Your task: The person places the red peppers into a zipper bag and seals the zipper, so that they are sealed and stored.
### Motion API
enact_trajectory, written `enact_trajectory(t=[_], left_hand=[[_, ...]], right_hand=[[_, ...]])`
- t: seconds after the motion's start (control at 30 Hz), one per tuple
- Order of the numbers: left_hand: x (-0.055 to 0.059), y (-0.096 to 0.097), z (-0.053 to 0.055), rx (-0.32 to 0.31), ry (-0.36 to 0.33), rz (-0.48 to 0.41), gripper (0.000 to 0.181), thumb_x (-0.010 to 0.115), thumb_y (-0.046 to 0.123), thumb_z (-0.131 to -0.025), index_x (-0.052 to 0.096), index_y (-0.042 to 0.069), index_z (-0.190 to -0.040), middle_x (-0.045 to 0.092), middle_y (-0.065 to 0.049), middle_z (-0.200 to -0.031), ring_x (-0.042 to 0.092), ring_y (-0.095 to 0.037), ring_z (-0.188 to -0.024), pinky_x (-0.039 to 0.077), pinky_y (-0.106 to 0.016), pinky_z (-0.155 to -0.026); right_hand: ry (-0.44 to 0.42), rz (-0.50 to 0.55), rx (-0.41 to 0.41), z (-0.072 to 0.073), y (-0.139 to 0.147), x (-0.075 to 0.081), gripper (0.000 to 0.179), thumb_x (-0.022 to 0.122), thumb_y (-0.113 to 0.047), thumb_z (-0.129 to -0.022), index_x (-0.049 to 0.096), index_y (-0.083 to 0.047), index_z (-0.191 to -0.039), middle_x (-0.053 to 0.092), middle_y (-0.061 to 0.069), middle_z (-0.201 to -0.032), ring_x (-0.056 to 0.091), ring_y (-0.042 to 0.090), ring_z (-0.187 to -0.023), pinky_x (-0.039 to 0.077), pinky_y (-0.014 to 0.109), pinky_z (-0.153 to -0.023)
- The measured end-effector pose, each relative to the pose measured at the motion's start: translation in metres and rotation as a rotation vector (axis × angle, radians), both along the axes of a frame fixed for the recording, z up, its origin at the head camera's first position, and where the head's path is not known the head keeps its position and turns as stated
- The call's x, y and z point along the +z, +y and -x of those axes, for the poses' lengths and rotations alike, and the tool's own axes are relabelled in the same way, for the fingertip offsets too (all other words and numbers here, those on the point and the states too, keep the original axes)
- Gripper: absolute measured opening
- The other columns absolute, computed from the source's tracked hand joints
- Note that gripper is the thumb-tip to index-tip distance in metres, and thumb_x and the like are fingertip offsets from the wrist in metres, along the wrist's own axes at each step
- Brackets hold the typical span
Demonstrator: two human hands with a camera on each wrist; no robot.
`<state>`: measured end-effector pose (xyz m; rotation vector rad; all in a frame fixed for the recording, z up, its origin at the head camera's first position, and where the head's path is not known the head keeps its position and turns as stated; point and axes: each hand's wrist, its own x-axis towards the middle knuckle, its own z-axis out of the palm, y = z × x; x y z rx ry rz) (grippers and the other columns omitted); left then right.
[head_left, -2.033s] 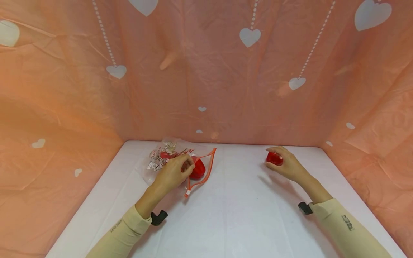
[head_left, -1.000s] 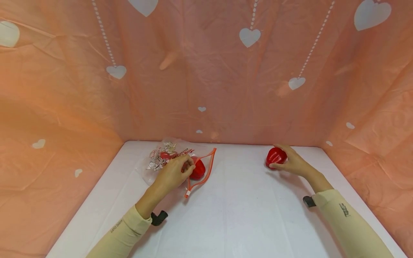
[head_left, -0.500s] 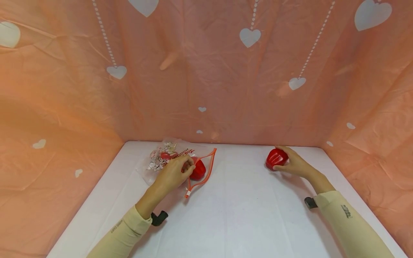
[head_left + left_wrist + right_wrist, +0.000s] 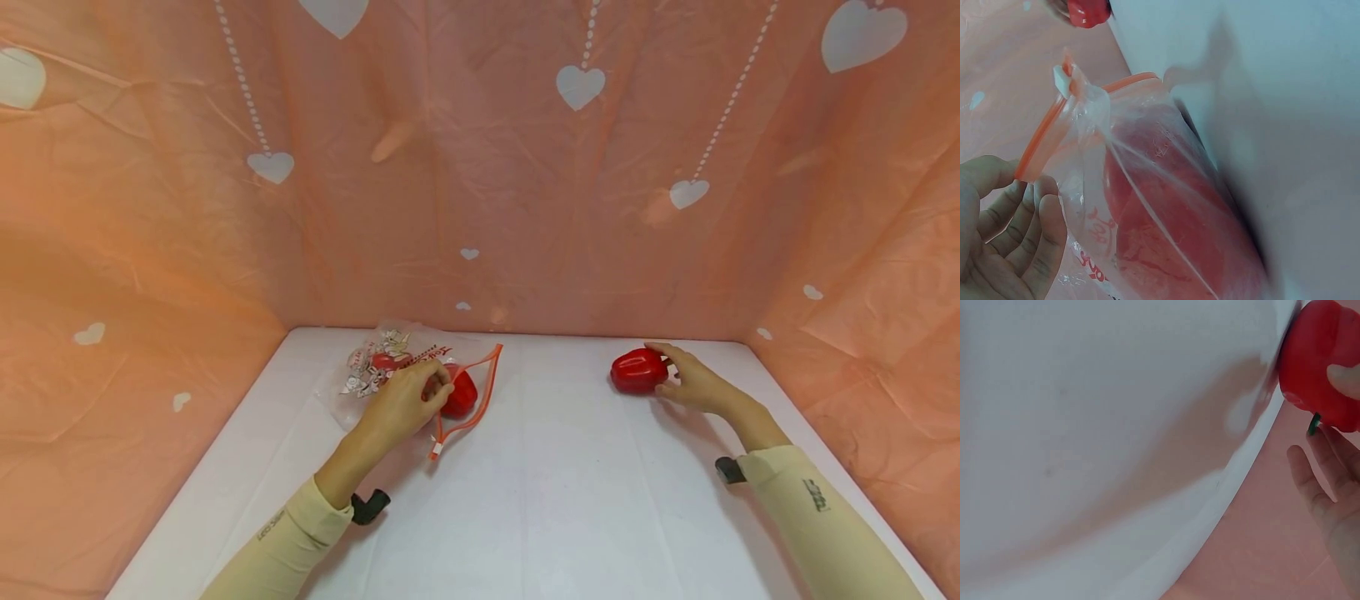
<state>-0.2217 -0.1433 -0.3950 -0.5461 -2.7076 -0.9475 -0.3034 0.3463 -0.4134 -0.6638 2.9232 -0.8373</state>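
Note:
My left hand (image 4: 405, 398) pinches the orange rim of a clear printed zip bag (image 4: 352, 408) between thumb and fingers, keeping its mouth apart. Inside the bag, a red bell pepper (image 4: 461, 395) lies close to the opening, with another red item (image 4: 386, 361) deeper in. The left wrist view shows the orange zip strip (image 4: 1044, 134) at the fingertips. On the right, a second red bell pepper (image 4: 637, 372) lies on its side, green stem (image 4: 1314, 424) facing my right hand (image 4: 693, 383). That hand holds its stem end, thumb on one side and fingers on the other.
A white-covered table (image 4: 540, 500) carries everything. Peach curtains (image 4: 510, 208) with white hearts stand along its back and sides. The bag's white slider (image 4: 437, 448) sits at the near corner of its mouth.
The right-hand bell pepper has turned from standing tilted to lying on its side, its stem now facing right. My right hand has shifted slightly right. The left hand and bag stay still.

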Motion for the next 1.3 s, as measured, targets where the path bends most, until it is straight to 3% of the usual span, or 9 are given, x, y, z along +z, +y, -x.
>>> enact_trajectory(t=[0.2, 0.4, 0.47, 0.77, 1.0, 1.3], left_hand=[[0.0, 0.0, 0.0, 0.001, -0.006, 0.001, 0.013, 0.08, 0.011, -0.097, 0.07, 0.011, -0.105, 0.069, 0.001, -0.09, 0.062, -0.015, -0.081, 0.057, -0.028, -0.072], [0.0, 0.0, 0.0, 0.003, -0.012, 0.007, 0.014, 0.08, 0.011, -0.097, 0.069, 0.01, -0.106, 0.069, 0.0, -0.091, 0.062, -0.016, -0.082, 0.059, -0.03, -0.073], [0.0, 0.0, 0.0, 0.0, -0.012, 0.005, 0.014, 0.08, 0.011, -0.097, 0.069, 0.01, -0.106, 0.069, 0.0, -0.092, 0.062, -0.016, -0.082, 0.059, -0.03, -0.074], [0.0, 0.0, 0.0, -0.012, 0.001, 0.0, 0.013, 0.08, 0.01, -0.097, 0.069, 0.01, -0.105, 0.069, 0.001, -0.091, 0.061, -0.015, -0.081, 0.057, -0.029, -0.073], [-0.001, 0.0, 0.0, -0.006, -0.005, -0.004, 0.013, 0.08, 0.011, -0.097, 0.07, 0.01, -0.106, 0.069, 0.001, -0.091, 0.061, -0.015, -0.081, 0.057, -0.028, -0.072], [-0.001, 0.0, 0.0, -0.003, -0.013, -0.002, 0.013, 0.079, 0.012, -0.098, 0.069, 0.011, -0.106, 0.069, 0.001, -0.092, 0.062, -0.015, -0.082, 0.058, -0.029, -0.073]], right_hand=[[0.002, 0.017, -0.017, -0.003, -0.001, 0.002, 0.072, 0.08, -0.004, -0.093, 0.041, 0.012, -0.151, 0.056, 0.034, -0.138, 0.056, 0.049, -0.12, 0.058, 0.058, -0.096], [-0.004, 0.062, -0.033, -0.005, -0.008, 0.0, 0.07, 0.084, -0.009, -0.092, 0.045, 0.009, -0.146, 0.058, 0.03, -0.136, 0.061, 0.04, -0.113, 0.058, 0.025, -0.082], [-0.006, 0.087, -0.027, -0.006, -0.011, -0.002, 0.069, 0.085, -0.008, -0.091, 0.045, 0.009, -0.145, 0.058, 0.03, -0.136, 0.062, 0.039, -0.111, 0.057, 0.02, -0.079], [0.025, 0.103, -0.002, -0.009, -0.026, -0.006, 0.066, 0.086, -0.009, -0.09, 0.049, 0.006, -0.142, 0.061, 0.027, -0.135, 0.065, 0.035, -0.109, 0.059, 0.025, -0.081], [0.07, 0.082, 0.049, -0.013, -0.042, -0.002, 0.064, 0.086, -0.01, -0.09, 0.05, 0.005, -0.14, 0.063, 0.023, -0.132, 0.066, 0.032, -0.107, 0.062, 0.044, -0.087], [0.108, 0.082, 0.095, -0.019, -0.062, 0.0, 0.062, 0.088, -0.012, -0.089, 0.053, 0.003, -0.138, 0.066, 0.02, -0.13, 0.068, 0.028, -0.102, 0.061, 0.048, -0.086]])
